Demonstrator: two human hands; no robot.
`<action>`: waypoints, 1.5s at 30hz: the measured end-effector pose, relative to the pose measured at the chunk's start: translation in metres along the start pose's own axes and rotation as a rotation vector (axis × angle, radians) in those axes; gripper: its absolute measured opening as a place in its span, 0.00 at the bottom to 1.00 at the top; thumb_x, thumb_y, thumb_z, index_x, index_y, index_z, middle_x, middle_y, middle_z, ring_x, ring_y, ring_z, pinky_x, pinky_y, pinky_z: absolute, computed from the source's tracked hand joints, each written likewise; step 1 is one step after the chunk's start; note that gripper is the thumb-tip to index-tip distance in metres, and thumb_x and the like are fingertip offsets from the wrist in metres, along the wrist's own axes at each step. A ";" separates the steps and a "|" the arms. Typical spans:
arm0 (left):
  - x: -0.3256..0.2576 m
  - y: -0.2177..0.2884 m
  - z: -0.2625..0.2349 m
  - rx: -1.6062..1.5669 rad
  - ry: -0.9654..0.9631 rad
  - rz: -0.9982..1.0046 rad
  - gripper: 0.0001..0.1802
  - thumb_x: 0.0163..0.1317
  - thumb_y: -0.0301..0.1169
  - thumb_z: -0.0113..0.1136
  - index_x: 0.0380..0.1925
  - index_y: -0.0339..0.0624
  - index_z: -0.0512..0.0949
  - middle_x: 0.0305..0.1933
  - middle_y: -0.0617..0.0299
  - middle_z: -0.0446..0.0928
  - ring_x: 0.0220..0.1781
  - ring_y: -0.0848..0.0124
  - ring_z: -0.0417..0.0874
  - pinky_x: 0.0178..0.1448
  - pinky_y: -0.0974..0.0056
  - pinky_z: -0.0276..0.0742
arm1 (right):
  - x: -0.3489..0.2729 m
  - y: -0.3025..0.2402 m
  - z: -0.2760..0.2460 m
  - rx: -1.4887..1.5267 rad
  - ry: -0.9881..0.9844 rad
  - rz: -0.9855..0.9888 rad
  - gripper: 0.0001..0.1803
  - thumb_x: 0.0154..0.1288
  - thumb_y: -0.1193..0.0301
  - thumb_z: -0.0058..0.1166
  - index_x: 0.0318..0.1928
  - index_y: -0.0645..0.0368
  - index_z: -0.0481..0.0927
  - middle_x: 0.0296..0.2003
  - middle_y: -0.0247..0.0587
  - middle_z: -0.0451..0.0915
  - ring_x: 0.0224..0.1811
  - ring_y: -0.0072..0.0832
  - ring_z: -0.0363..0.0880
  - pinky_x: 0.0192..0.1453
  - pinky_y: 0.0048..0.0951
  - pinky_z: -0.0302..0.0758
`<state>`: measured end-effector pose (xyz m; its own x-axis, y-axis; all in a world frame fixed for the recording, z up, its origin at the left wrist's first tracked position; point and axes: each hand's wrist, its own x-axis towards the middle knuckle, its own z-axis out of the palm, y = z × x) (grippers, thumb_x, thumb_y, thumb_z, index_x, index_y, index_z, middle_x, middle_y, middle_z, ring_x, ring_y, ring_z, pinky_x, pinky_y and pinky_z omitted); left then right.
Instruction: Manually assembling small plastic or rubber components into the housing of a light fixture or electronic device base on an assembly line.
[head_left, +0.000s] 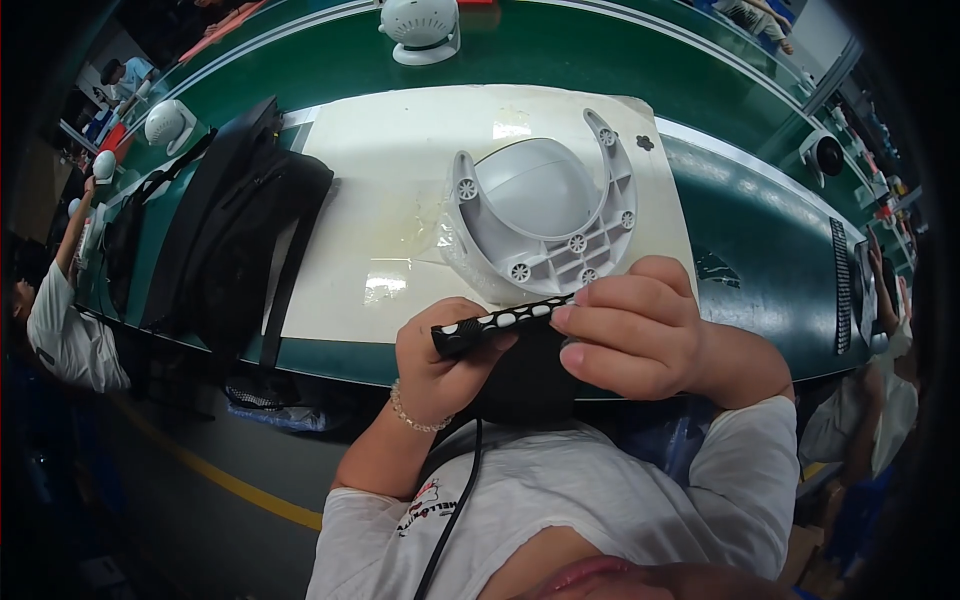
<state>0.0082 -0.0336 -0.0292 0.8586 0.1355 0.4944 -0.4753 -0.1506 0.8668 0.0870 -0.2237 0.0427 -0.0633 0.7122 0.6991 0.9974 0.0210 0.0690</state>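
Left hand (440, 350) pinches the left end of a black strip with white oval pads (490, 323), thumb against fingers. Right hand (640, 330): fingertips gathered at the strip's right end; cannot tell whether they pinch the strip itself or a single pad. Strip held up near the near edge of the workbench (740, 215), slanting slightly upward to the right.

Just beyond the strip: white plastic housing (610, 235), ribbed underside facing up, round spoked sockets along its curve, two arms pointing toward the far edge. Smooth domed shell (540, 185) between the arms. Housing lies on a cream mat (370, 225), right of the mat's middle. Small dark flower-shaped mark (645, 143) near the mat's far right corner.

Workbench, left end: black fabric bag (245, 240), overlapping the mat's left edge. Right end: long black perforated strip (841, 285), lying lengthwise from far to near.

Beyond the far edge: white fan-like unit (420, 25) on a green surface; second white unit (168, 125) past the far left corner. Co-worker in a white shirt (70, 325) off the left end.

Beaded bracelet (415, 415) on left wrist.
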 end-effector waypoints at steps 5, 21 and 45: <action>0.000 0.006 0.002 -0.045 0.033 -0.089 0.06 0.43 0.18 0.63 0.21 0.34 0.75 0.19 0.59 0.72 0.19 0.69 0.72 0.24 0.69 0.65 | -0.002 0.002 0.014 0.036 0.183 -0.108 0.16 0.49 0.73 0.54 0.41 0.46 0.72 0.32 0.31 0.75 0.33 0.25 0.75 0.35 0.23 0.65; 0.004 0.002 0.003 0.057 -0.041 0.115 0.09 0.41 0.19 0.65 0.20 0.36 0.72 0.18 0.58 0.71 0.18 0.65 0.73 0.23 0.68 0.66 | 0.002 -0.012 0.031 0.090 0.233 -0.088 0.25 0.46 0.73 0.57 0.47 0.39 0.70 0.37 0.33 0.69 0.33 0.25 0.72 0.30 0.21 0.60; 0.008 -0.002 0.010 0.277 0.024 0.297 0.18 0.36 0.21 0.70 0.31 0.42 0.77 0.64 0.39 0.51 0.38 0.66 0.79 0.30 0.72 0.73 | -0.001 0.019 0.006 0.638 0.157 0.639 0.34 0.56 0.87 0.45 0.61 0.54 0.48 0.46 0.43 0.64 0.41 0.23 0.70 0.44 0.23 0.68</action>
<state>0.0174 -0.0421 -0.0275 0.6853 0.0683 0.7250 -0.6299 -0.4441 0.6372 0.1062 -0.2195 0.0387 0.5495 0.6194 0.5608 0.6712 0.0726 -0.7377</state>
